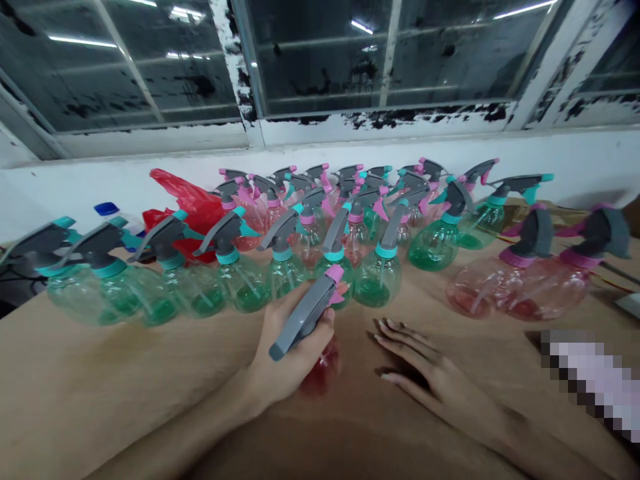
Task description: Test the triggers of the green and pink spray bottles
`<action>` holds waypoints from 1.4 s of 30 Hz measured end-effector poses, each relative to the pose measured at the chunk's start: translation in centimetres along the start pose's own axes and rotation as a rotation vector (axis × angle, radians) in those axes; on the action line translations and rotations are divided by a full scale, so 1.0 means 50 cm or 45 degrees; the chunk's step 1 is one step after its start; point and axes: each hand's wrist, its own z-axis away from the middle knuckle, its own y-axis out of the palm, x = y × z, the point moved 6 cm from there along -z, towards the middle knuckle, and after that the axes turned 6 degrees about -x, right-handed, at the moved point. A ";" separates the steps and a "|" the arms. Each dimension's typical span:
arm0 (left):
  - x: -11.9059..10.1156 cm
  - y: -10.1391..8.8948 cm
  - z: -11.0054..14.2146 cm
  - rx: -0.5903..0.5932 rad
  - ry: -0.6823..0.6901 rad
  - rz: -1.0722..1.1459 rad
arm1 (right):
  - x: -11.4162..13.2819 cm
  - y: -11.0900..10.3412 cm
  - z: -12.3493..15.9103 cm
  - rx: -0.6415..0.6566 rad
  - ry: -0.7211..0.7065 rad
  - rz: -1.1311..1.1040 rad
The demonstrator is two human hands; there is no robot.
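My left hand (285, 347) is wrapped round the neck of a pink spray bottle (323, 373) with a grey and pink trigger head. Its body shows below my fingers, with dark pink liquid low inside. My right hand (430, 367) lies palm down on the wooden table (150, 413), fingers stretched out, holding nothing. Just beyond my hands stands a row of green spray bottles (377, 280) with grey and teal heads. Two pink spray bottles (537, 293) stand at the right, near my right hand.
Several more pink and green spray bottles (355, 240) crowd the back of the table. Behind the left part of the row are a red plastic bag (200, 207) and a blue-capped container (107, 209). A pixelated object (595, 380) lies at the right. A white wall and windows rise behind.
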 end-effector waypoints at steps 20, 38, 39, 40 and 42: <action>-0.081 0.219 -0.008 0.107 0.186 0.298 | 0.070 -0.171 0.007 -0.375 0.114 0.006; 0.028 0.226 0.035 0.332 -0.028 0.125 | -0.096 -0.239 -0.038 -0.424 0.356 0.154; 0.049 0.217 0.048 0.328 -0.111 0.103 | -0.106 -0.238 -0.045 -0.425 0.373 0.167; 0.067 0.210 0.059 0.339 -0.182 0.092 | -0.114 -0.236 -0.052 -0.423 0.392 0.177; 0.088 0.202 0.073 0.353 -0.245 0.072 | -0.125 -0.235 -0.064 -0.414 0.427 0.199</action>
